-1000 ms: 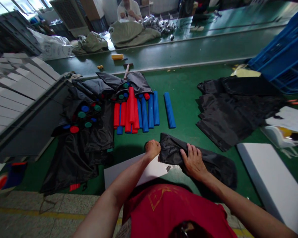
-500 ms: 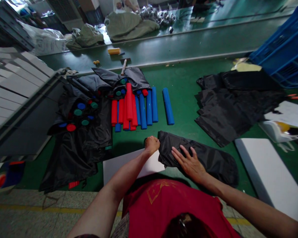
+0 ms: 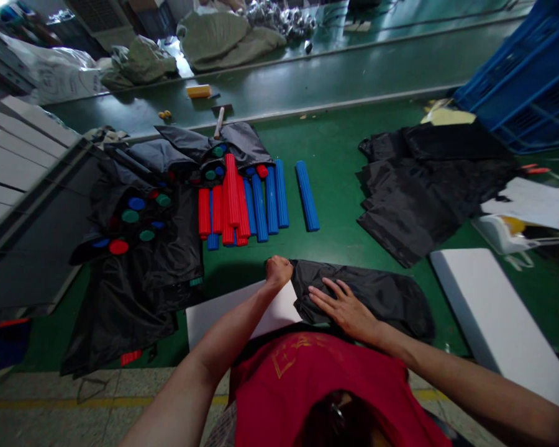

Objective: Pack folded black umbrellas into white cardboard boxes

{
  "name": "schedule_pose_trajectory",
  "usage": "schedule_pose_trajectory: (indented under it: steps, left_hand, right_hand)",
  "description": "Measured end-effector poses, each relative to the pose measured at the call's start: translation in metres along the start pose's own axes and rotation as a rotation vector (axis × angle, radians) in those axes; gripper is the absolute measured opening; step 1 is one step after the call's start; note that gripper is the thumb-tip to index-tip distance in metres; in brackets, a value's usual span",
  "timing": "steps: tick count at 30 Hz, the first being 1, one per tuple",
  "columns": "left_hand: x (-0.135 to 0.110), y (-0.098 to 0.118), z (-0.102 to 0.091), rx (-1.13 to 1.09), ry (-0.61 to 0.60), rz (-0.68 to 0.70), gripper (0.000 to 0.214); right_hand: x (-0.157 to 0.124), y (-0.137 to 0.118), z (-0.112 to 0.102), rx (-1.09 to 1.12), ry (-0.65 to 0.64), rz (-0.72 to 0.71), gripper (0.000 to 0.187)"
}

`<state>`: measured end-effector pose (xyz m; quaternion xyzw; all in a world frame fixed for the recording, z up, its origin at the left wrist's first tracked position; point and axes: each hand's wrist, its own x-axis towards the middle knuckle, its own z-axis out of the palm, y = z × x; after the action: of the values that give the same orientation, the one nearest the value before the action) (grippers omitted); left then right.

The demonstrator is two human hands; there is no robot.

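A long black fabric bag [image 3: 391, 298] lies crosswise on the bench just in front of my body. At its left end, my left hand [image 3: 278, 271] is closed in a fist on the edge of the bag; what sits inside the fist is hidden. My right hand [image 3: 349, 310] rests flat on the bag's top, fingers stretched out. Under my left forearm is a white box [image 3: 223, 312], partly covered. Beyond the hands lie ribbed red sticks [image 3: 231, 192] and ribbed blue sticks [image 3: 271, 198], with one blue stick [image 3: 307, 195] apart.
Filled black bags [image 3: 135, 279] with coloured stick ends crowd the left. Flat black bags [image 3: 414, 186] are stacked at the right, near a blue crate [image 3: 522, 81] and a long white box [image 3: 489, 298]. A hammer [image 3: 220, 121] lies at the back.
The view has shifted slightly, so the scene sits further left. The far edge of the bag's left end has dropped towards me. Both hands keep nearly the same places on the bag.
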<state>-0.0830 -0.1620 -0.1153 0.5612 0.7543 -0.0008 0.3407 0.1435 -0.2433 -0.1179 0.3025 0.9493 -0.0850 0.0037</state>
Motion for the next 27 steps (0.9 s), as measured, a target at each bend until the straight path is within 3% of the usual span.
schedule_pose_trajectory:
  steps: [3, 6, 8, 10, 12, 18, 22, 27]
  left_hand:
    - [0.000, -0.002, 0.002, -0.014, 0.003, 0.014, 0.030]
    - [0.001, -0.004, 0.004, -0.013, 0.008, 0.033, 0.029]
    - [0.001, -0.006, 0.006, -0.009, 0.011, 0.046, 0.029]
    - [0.002, -0.006, 0.007, -0.001, 0.016, 0.055, 0.029]
    - [0.003, -0.007, 0.008, 0.007, 0.026, 0.055, 0.030]
    - [0.001, -0.007, 0.011, 0.028, 0.030, 0.055, 0.031]
    - [-0.003, -0.008, 0.011, 0.066, 0.036, 0.076, 0.032]
    - [-0.003, -0.004, 0.010, 0.113, 0.030, 0.112, 0.032]
  right_hand:
    - [0.003, 0.010, -0.009, 0.163, -0.059, -0.052, 0.084]
    - [0.019, 0.020, -0.021, 0.357, -0.059, -0.079, 0.073]
    - [0.034, 0.024, -0.023, 0.373, 0.024, 0.068, 0.066]
    - [0.048, 0.026, -0.019, 0.306, 0.089, 0.273, 0.072]
    - [0.057, 0.026, -0.012, 0.266, 0.071, 0.368, 0.074]
    - [0.061, 0.024, -0.006, 0.377, -0.112, 0.197, 0.056]
    - [0.069, 0.015, -0.009, 0.388, -0.055, 0.183, 0.053]
    - [0.088, 0.001, -0.004, 0.403, 0.040, 0.262, 0.058]
